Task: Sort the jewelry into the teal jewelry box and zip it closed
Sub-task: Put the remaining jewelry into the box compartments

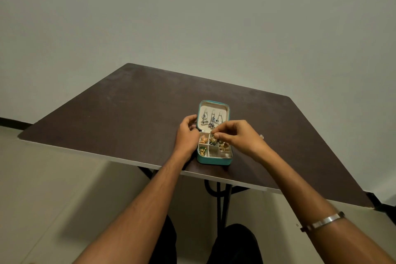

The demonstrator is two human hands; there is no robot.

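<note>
The teal jewelry box (214, 161) lies open near the table's front edge, its cream-lined lid (214, 106) standing up at the back. Three silver dangling earrings (212, 121) hang inside the lid. Gold and green pieces (204, 140) fill several cream compartments of the base. My left hand (186, 135) rests against the box's left side, fingers curled at the hinge. My right hand (237, 135) hovers over the compartments, thumb and fingertips pinched on a small piece of jewelry too tiny to make out.
The dark brown table (128, 113) has a pale front edge. A small silver piece (261, 136) lies on the table just right of my right hand. A metal bracelet (323, 222) circles my right forearm. My knees show below the table.
</note>
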